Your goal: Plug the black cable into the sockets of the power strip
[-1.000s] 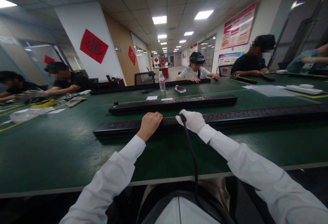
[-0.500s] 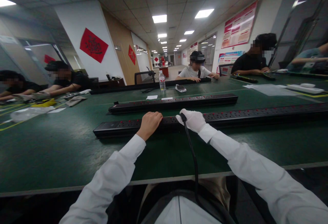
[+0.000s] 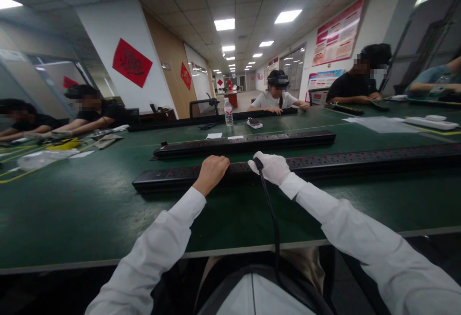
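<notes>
A long black power strip (image 3: 334,162) with red switches or lights lies across the green table before me. My left hand (image 3: 213,170), bare, is closed over the strip near its left end, its fingers curled over the far edge. In a white glove, my right hand (image 3: 272,167) grips a black plug (image 3: 258,163) at the strip's sockets. The plug's prongs are hidden, and I cannot tell how far they sit in. From it a black cable (image 3: 272,214) runs down over the table edge towards my lap. Behind lies a shorter black power strip (image 3: 245,145).
Beyond the strips stand a water bottle (image 3: 228,113) and a phone on a white object (image 3: 254,123). Paper slips (image 3: 214,136) lie nearby. Plastic bags (image 3: 46,159) are at the left. Co-workers sit around the green table (image 3: 90,209), one directly opposite (image 3: 275,96).
The view has shifted very slightly. Both hands keep their places on the strip and the plug.
</notes>
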A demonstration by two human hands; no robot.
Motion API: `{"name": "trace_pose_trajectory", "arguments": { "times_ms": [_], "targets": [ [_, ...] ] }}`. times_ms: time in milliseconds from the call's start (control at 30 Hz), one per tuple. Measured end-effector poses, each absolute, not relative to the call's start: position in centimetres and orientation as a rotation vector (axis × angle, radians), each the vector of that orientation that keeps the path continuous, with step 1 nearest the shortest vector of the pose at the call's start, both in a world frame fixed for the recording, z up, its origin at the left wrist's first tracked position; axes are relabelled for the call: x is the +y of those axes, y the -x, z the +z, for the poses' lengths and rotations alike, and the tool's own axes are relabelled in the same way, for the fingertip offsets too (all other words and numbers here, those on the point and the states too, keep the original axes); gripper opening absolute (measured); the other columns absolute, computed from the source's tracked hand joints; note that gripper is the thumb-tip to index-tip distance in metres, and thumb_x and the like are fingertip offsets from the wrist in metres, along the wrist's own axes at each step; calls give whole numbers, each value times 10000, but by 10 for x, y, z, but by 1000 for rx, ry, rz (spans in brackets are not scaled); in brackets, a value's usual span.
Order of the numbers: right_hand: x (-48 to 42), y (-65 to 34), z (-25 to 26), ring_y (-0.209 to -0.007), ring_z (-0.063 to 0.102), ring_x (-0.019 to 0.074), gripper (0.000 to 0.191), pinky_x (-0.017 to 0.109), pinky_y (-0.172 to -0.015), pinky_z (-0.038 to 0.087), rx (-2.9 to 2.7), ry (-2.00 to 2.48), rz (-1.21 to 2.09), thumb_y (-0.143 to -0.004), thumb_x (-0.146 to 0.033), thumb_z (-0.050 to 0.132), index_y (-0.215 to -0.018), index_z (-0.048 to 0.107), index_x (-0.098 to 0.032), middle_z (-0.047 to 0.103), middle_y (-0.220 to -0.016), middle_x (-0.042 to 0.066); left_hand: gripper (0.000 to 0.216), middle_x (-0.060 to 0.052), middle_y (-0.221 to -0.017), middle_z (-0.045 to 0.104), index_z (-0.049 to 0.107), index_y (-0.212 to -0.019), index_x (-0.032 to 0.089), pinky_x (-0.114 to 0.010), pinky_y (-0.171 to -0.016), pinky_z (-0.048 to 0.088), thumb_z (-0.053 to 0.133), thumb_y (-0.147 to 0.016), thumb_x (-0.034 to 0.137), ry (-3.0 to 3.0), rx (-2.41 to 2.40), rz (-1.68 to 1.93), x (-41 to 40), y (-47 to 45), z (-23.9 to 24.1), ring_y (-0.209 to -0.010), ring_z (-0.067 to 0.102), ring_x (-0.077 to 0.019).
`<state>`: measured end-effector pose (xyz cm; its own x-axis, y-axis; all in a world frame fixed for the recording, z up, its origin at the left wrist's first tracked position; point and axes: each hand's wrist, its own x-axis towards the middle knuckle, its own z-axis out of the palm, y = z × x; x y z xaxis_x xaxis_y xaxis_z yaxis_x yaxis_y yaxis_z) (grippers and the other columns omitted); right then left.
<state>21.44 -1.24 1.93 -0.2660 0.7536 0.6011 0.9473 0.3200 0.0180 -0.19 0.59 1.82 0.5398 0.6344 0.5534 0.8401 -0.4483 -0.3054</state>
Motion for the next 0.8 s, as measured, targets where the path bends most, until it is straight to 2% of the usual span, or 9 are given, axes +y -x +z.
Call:
{"name": "trace_pose_trajectory", "arguments": {
  "times_ms": [333, 567, 800],
  "targets": [
    [-10, -216, 16, -608, 576, 138, 412, 234, -533, 245, -2088, 1491, -547, -852, -518, 293, -840, 568, -211, 644, -674, 16, 198, -71, -750, 611, 607, -804, 153, -303, -677, 388, 412, -833, 133, 2308, -1167, -422, 4, -1, 24, -734, 565, -184],
    [-11, -214, 17, -617, 579, 141, 440, 235, -527, 238, -2082, 1527, -539, -849, -532, 278, -870, 575, -208, 651, -686, 33, 236, -85, -752, 602, 602, -764, 144, -316, -675, 381, 379, -823, 95, 2305, -1158, -393, 4, -4, 25, -730, 560, -191],
    [-11, -214, 16, -603, 579, 141, 434, 235, -517, 223, -2066, 1525, -555, -848, -533, 289, -851, 575, -208, 646, -664, 25, 217, -72, -776, 596, 587, -811, 143, -294, -662, 378, 377, -833, 93, 2289, -1165, -377, 5, -3, 23, -729, 556, -176]
  ]
}}
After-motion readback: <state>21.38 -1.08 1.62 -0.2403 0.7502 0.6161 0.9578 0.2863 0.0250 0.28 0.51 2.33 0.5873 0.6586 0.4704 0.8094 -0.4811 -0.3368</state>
